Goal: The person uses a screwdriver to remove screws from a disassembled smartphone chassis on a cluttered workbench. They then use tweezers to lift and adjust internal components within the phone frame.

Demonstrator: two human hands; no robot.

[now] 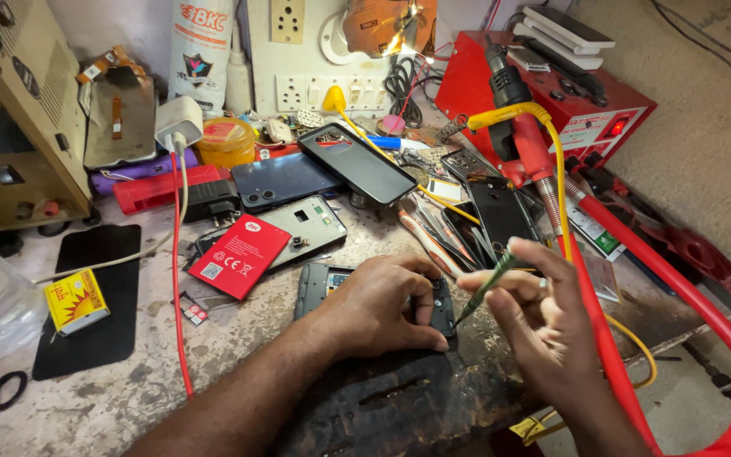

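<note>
My left hand (380, 305) presses down on an opened black phone body (323, 283) that lies on the worn bench. My right hand (535, 317) grips a thin green-handled screwdriver (488, 283) with its tip down at the phone's right end, next to my left fingers. A red phone battery (239, 256) rests on a grey phone frame (310, 224) just left of the phone body.
Several phones and back covers (357, 161) lie behind. A red power supply (568, 101) stands at the back right, with a red hose (636, 254) and yellow cable crossing by my right hand. A black mat (95, 296), yellow box (75, 300) and red wire (177, 279) lie left.
</note>
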